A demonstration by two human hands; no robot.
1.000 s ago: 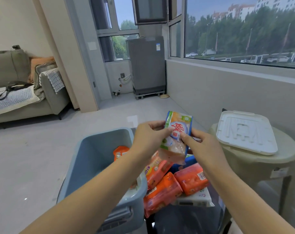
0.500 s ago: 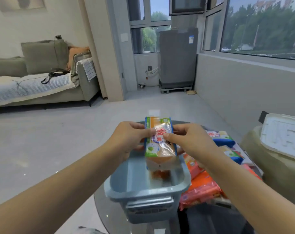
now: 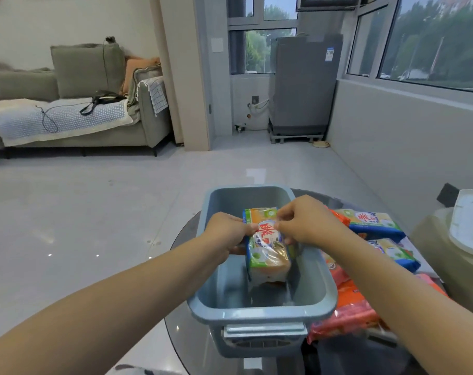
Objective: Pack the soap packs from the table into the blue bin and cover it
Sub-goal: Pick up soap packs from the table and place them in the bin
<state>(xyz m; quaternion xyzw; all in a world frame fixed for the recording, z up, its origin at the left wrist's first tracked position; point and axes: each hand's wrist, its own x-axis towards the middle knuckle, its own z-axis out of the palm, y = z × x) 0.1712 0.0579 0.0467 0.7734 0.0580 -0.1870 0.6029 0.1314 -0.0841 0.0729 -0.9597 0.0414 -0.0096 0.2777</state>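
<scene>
A soap pack with green, orange and clear wrapping stands upright inside the blue bin on the round glass table. My left hand pinches its upper left edge and my right hand pinches its upper right edge. To the right of the bin lie more packs: blue-edged ones farther back and orange ones nearer me. The white lid rests on a beige stool at the far right, partly cut off by the frame.
The glass table ends just left of the bin, with bare grey floor beyond. A grey sofa stands at the back left, a grey appliance by the window. A low wall runs along the right.
The pack has moved from above the table's right side to over the bin and then down into it. My view has swung so the bin sits in front of me.
</scene>
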